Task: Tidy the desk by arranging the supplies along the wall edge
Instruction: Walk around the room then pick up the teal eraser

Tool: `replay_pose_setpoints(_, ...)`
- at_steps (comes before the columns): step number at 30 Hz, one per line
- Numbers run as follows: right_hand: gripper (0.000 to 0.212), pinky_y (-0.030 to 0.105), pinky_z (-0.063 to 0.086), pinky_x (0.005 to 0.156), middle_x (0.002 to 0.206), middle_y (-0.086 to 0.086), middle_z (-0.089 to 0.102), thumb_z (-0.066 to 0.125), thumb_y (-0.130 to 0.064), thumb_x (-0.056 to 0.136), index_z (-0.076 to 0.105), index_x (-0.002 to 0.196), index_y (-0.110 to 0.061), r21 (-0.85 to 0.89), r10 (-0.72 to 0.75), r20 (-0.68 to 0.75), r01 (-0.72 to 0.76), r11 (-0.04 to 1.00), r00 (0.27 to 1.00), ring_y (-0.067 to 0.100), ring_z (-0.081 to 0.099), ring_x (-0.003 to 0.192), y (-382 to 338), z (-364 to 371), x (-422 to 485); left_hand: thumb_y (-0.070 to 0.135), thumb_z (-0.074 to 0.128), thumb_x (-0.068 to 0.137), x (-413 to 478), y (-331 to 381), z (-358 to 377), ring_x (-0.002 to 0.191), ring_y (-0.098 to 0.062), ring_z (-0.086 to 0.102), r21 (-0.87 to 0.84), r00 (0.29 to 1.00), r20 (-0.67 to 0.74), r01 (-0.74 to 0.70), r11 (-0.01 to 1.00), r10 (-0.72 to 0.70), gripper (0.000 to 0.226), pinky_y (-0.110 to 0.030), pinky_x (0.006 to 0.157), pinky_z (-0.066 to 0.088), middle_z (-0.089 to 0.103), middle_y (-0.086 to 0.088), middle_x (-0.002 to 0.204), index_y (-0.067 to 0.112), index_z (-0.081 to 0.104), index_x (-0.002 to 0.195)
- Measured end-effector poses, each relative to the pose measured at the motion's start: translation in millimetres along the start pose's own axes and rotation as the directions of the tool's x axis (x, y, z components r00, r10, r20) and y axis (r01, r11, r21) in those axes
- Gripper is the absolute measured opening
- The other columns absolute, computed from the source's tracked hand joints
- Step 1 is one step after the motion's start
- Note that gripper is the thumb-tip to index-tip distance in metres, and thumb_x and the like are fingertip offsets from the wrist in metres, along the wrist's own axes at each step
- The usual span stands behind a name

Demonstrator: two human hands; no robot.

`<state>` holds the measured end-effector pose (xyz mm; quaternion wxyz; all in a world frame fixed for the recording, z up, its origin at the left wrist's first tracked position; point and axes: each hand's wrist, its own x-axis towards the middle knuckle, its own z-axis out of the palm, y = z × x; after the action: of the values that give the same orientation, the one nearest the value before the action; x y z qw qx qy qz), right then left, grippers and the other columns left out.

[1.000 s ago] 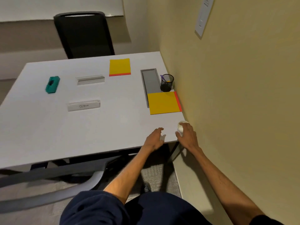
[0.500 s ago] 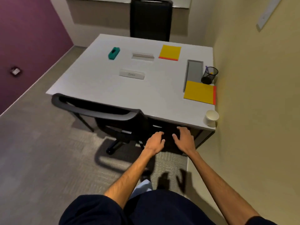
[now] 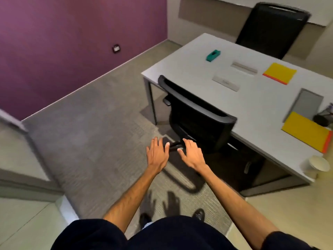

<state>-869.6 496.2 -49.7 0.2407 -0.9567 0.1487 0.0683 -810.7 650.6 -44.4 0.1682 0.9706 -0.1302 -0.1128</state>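
My left hand (image 3: pixel 157 155) and my right hand (image 3: pixel 192 153) hang open over the carpet, well away from the white desk (image 3: pixel 189 56). A white paper cup (image 3: pixel 318 164) stands at the desk's near right corner. Beside it lies a yellow notepad with a red edge (image 3: pixel 306 131), then a black mesh pen cup (image 3: pixel 324 117) and a grey tray (image 3: pixel 309 103). A second yellow notepad (image 3: pixel 279 73), two white name plates (image 3: pixel 225 83) (image 3: pixel 244 68) and a teal tape dispenser (image 3: pixel 213 55) lie further out on the desk.
A black office chair (image 3: pixel 196 112) stands pushed in at the desk's near side, just beyond my hands. Another black chair (image 3: pixel 272 27) is at the far side. A purple wall (image 3: pixel 72 42) and grey carpet (image 3: pixel 93 123) lie to the left.
My right hand let go of the paper cup at the desk corner. Both hands drew back off the desk, and my view swung left and back from it.
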Motion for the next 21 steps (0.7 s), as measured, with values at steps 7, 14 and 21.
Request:
replay_pose_setpoints(7,0.062,0.048,0.035,0.111,0.153,0.009,0.036,0.042,-0.047,0.099,0.031,0.149,-0.012,0.059,-0.213,-0.01,0.213,0.975,0.977,0.028,0.035,0.14,-163,38,57,0.048,0.025,0.105,3,-140,-80,0.151,-0.025,0.022,-0.044,0.977,-0.124,0.168,0.985,-0.172,0.06,-0.048,0.12,0.023,0.025,-0.01,0.162,0.013,0.03,0.153)
replay_pose_setpoints(14,0.063,0.047,0.031,0.115,0.156,0.008,0.033,0.035,-0.051,0.1,0.028,0.151,-0.014,0.061,-0.352,-0.042,0.354,0.933,0.935,0.025,0.032,0.143,-278,59,101,0.048,0.023,0.105,19,-238,-142,0.154,-0.025,0.015,-0.098,0.918,-0.245,0.298,0.95,-0.313,0.062,-0.047,0.125,0.015,0.02,-0.009,0.164,0.013,0.025,0.156)
replay_pose_setpoints(21,0.066,0.048,0.024,0.119,0.162,0.006,0.022,0.033,-0.052,0.101,0.021,0.155,-0.015,0.042,-0.437,-0.025,0.438,0.898,0.899,0.023,0.021,0.15,-349,82,164,0.048,0.022,0.105,64,-301,-176,0.156,-0.022,0.005,-0.136,0.883,-0.304,0.332,0.934,-0.358,0.063,-0.045,0.127,0.003,0.01,-0.008,0.167,0.014,0.017,0.158)
